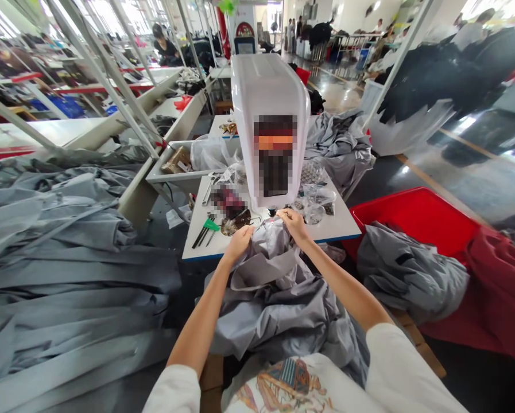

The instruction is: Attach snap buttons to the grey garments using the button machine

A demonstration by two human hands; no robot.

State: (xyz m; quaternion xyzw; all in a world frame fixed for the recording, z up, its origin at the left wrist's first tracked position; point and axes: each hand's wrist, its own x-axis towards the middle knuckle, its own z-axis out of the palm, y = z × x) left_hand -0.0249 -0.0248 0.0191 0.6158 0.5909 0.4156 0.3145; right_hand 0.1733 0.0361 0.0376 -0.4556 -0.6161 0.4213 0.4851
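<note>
A grey garment [278,304] lies across my lap, and its upper edge reaches onto the white table [335,226] under a tall white machine [270,86]. My left hand [239,244] pinches the cloth at its left edge, in front of the machine. On the other side, my right hand [294,225] has its fingers closed on the garment's edge, close to the dark tip under the machine head. The cloth between both hands is drawn fairly flat. A small red light spot shows on it near the right fingers.
Black-handled tools [202,234] and a green piece [211,224] lie left on the table; bags of small parts [320,198] lie right. Grey garments are piled at left [59,275] and behind the table. A red bin [412,215] with a grey garment stands at right.
</note>
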